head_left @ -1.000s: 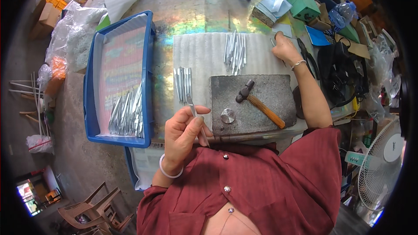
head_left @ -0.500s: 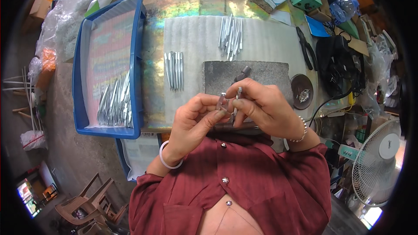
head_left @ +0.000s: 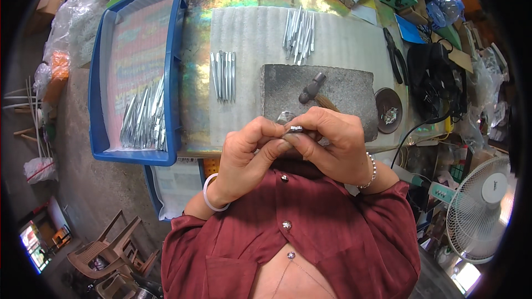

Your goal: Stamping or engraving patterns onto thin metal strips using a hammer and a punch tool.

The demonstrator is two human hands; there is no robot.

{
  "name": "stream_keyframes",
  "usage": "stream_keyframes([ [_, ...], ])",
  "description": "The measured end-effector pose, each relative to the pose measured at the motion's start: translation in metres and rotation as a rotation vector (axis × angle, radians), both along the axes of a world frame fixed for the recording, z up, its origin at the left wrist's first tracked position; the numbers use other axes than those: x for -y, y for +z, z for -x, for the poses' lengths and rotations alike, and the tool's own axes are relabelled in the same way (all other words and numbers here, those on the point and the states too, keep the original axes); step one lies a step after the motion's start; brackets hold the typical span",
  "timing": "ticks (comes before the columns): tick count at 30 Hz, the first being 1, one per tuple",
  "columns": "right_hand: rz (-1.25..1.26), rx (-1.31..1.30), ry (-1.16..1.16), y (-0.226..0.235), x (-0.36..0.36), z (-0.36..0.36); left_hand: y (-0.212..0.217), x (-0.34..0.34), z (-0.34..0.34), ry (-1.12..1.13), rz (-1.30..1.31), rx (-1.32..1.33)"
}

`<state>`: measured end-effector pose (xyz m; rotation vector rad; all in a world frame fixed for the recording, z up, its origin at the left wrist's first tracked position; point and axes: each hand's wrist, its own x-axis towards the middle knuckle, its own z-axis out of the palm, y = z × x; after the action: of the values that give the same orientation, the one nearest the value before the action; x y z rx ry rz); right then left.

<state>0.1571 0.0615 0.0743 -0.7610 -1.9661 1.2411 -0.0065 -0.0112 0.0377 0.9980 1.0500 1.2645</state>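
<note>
My left hand (head_left: pixel 249 145) and my right hand (head_left: pixel 331 143) meet at the near edge of the table, thumbs and fingertips pinched together. Between them is a small ridged metal piece (head_left: pixel 296 128), its toothed end showing; the fingers hide the rest. A shiny, see-through-looking piece (head_left: pixel 285 117) shows just beyond my left fingertips, and its kind is unclear. Past my hands, a hammer (head_left: pixel 313 87) lies on a grey stone block (head_left: pixel 346 81), its wooden handle partly behind my right hand.
Slim silver pointed metal pieces lie in two groups, a left bundle (head_left: pixel 223 76) and a right bundle (head_left: pixel 299 36), on a white foam sheet (head_left: pixel 255 33). More fill part of a blue tray (head_left: pixel 178 72). Rightward are a round dish (head_left: pixel 382 123) of small bits, pliers (head_left: pixel 394 58) and a fan (head_left: pixel 481 210).
My hands have come together. The ridged piece, upright in my right fingers before, now lies crosswise between both hands. More of the hammer shows, and the tabletop sits slightly higher in view.
</note>
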Motion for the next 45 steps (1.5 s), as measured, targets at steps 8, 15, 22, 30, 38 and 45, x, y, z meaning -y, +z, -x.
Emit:
stream_keyframes([
  [8,-0.08,-0.002,0.035,0.004,0.0,-0.001,0.002,0.002,-0.002,0.003,-0.05,0.008],
  [15,-0.048,-0.001,0.077,-0.001,0.002,-0.005,0.004,0.004,-0.001,-0.059,-0.059,-0.047],
  [22,0.064,0.001,0.044,-0.004,0.003,-0.005,-0.001,0.002,-0.002,-0.077,-0.058,0.054],
  [30,0.11,-0.045,0.036,-0.002,0.008,-0.004,0.006,0.003,0.0,-0.048,-0.107,-0.068],
  [38,0.073,0.0,0.007,-0.007,0.013,-0.003,0.004,0.005,0.001,-0.141,-0.079,0.004],
  [45,0.788,-0.124,-0.025,-0.015,0.001,0.001,0.009,-0.003,0.006,-0.21,0.222,0.185],
])
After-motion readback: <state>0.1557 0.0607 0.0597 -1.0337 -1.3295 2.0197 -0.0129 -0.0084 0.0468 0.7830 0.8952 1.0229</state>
